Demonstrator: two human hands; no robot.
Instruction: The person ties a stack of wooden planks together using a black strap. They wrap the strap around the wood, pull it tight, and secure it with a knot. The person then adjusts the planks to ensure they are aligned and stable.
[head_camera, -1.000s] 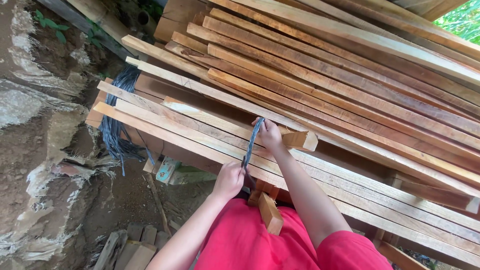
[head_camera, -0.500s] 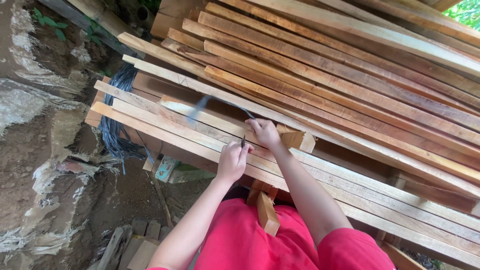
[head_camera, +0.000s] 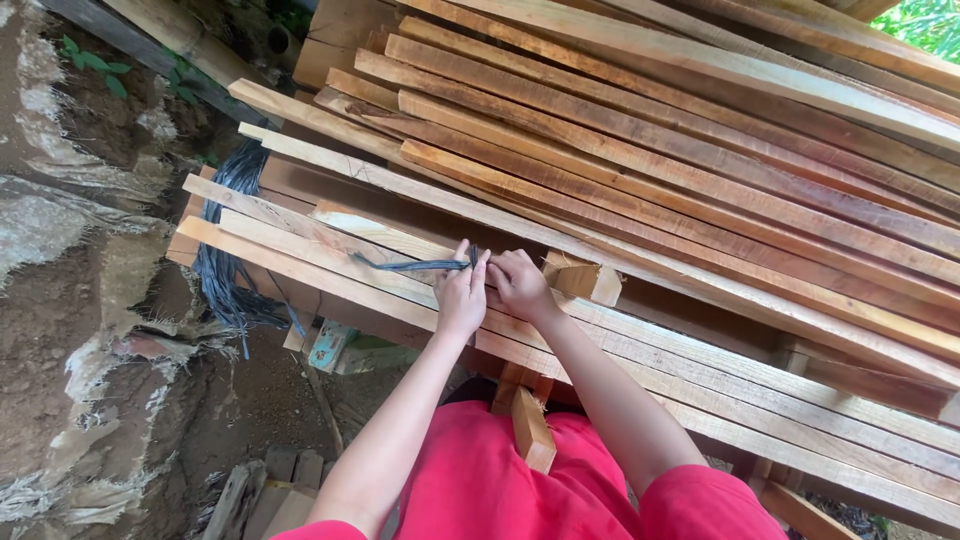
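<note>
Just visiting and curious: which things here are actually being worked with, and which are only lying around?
In use: dark strap, pinched by left hand and right hand; planks beneath it.

Lying about: bundle of dark straps, small wood block, offcut.

I count two hands, my left hand (head_camera: 459, 297) and right hand (head_camera: 519, 283), on one dark strap (head_camera: 405, 265). One short wooden block (head_camera: 583, 280) lies on the planks (head_camera: 700, 150), too many to count, and one bundle of dark straps (head_camera: 230, 260) hangs at the stack's end.

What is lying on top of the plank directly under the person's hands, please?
A dark strap pinched by the left hand, and the right hand. The strap's gripped end is hidden by the fingers.
</note>
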